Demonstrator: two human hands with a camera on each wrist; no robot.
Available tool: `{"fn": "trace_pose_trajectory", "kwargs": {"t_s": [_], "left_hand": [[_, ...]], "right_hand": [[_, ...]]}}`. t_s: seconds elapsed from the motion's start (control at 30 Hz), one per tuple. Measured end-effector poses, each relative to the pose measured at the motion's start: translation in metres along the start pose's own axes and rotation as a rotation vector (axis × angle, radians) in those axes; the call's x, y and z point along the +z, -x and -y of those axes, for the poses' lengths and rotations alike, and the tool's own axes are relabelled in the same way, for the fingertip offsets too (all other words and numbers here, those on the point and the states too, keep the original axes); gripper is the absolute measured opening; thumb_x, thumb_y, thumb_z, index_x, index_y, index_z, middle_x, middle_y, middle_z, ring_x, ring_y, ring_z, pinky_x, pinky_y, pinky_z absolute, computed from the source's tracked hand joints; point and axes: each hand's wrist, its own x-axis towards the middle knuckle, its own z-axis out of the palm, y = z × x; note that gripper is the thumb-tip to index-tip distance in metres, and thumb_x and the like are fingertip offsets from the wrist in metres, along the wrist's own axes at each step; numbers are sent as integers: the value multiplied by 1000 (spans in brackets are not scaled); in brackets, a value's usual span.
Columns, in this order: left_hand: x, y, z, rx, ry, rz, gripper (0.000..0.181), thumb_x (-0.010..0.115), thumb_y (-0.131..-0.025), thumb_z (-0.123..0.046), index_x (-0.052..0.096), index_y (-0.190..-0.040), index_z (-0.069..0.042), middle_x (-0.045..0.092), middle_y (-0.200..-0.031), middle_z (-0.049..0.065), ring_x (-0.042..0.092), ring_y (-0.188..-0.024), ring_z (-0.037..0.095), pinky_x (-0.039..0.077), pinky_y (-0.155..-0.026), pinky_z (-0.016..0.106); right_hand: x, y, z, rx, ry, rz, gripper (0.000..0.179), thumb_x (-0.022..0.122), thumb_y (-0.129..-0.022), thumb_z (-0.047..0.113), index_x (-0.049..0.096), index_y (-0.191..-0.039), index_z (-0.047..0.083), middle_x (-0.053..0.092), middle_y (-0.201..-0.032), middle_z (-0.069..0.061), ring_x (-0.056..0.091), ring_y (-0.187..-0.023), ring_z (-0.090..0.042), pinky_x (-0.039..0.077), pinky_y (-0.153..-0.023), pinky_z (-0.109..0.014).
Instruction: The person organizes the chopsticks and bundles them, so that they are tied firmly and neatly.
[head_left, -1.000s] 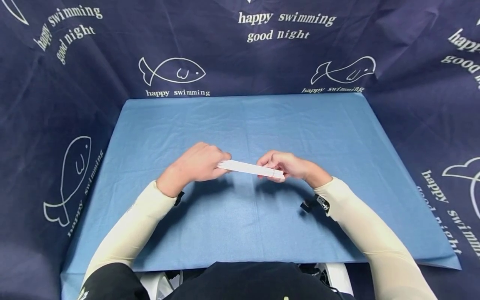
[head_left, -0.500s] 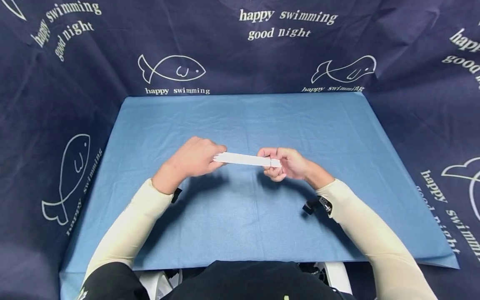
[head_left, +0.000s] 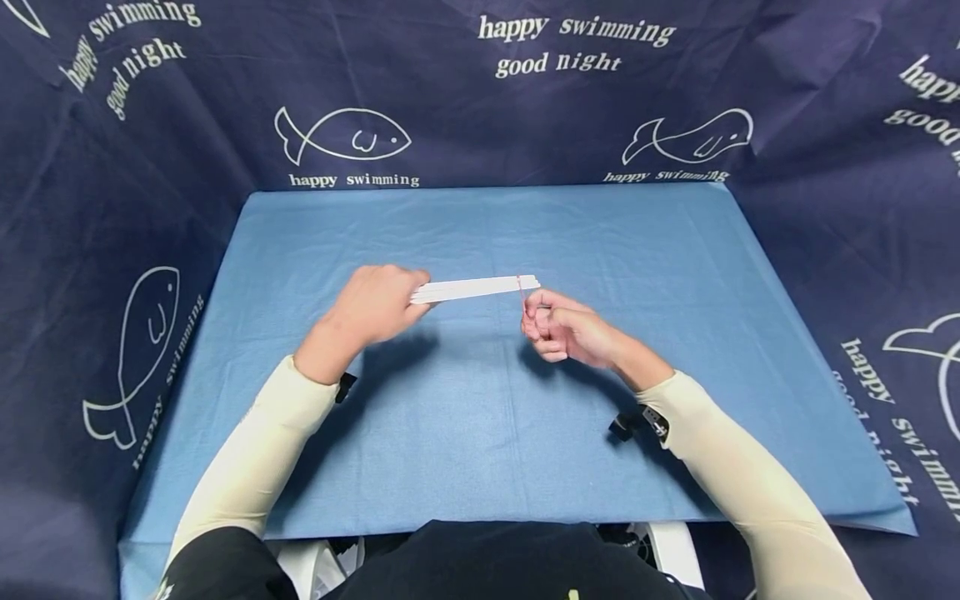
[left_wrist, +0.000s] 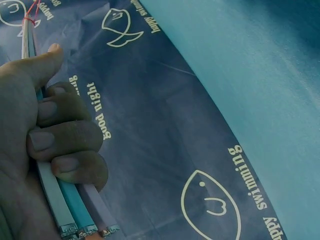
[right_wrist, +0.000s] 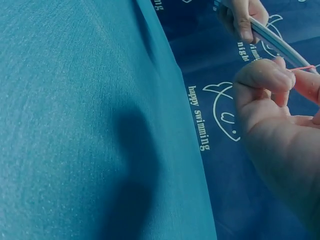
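Note:
A bundle of slim, straight, flat-sided sticks (head_left: 474, 288) hangs above the table, its exact kind unclear. My left hand (head_left: 372, 307) grips its left end with curled fingers. In the left wrist view, a pale, a turquoise and a purplish stick (left_wrist: 76, 202) stick out below the fist, their ends ragged and shiny. A thin red rubber band (head_left: 522, 298) loops round the bundle near its right end. My right hand (head_left: 572, 332), below that end, pinches the band between thumb and fingers and stretches it away. The band's far side is hidden.
A blue cloth covers the table (head_left: 480, 450). Dark blue curtains (head_left: 495, 133) with white fish drawings and lettering stand round its back and sides. A small black camera (head_left: 624, 427) is strapped at the right wrist. My torso is at the front edge.
The right hand has come off the bundle's right end and pulls the band down and away. The left hand has moved up and left, and the bundle's right end has risen.

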Motion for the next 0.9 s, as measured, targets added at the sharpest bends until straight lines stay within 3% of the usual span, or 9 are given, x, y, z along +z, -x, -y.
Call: {"fn": "trace_pose_trajectory", "kwargs": {"t_s": [0.23, 0.57, 0.8, 0.9], "left_hand": [[2, 2, 4, -37, -15, -24, 31, 61, -102, -36, 54, -79, -16, 55, -66, 1, 55, -60, 25, 46, -53, 46], [6, 3, 7, -68, -16, 15, 30, 60, -104, -35, 55, -82, -15, 56, -67, 3, 59, -62, 27, 49, -56, 48], [4, 6, 4, -51, -20, 14, 28, 62, -103, -34, 58, -85, -14, 58, -68, 3, 59, -62, 26, 49, -56, 47], [4, 6, 2, -34, -41, 19, 26, 62, -103, -32, 59, -86, -13, 59, -69, 3, 59, -61, 26, 50, -56, 48]], "right_hand": [[-4, 6, -1, -15, 63, -56, 21, 36, -107, 0, 56, -111, 6, 66, -91, -2, 45, -56, -10, 37, -53, -23], [-6, 6, -4, -106, 147, -41, 24, 47, -106, -3, 66, -106, 13, 76, -90, -1, 46, -50, -5, 34, -44, -22], [-6, 8, -1, 45, 219, -114, 18, 63, -103, 5, 75, -115, 11, 72, -73, 0, 39, -40, -2, 33, -38, -21], [-7, 10, 2, 76, 261, -108, 22, 64, -102, 7, 73, -122, 5, 71, -69, 2, 38, -40, -2, 31, -39, -21]]}}
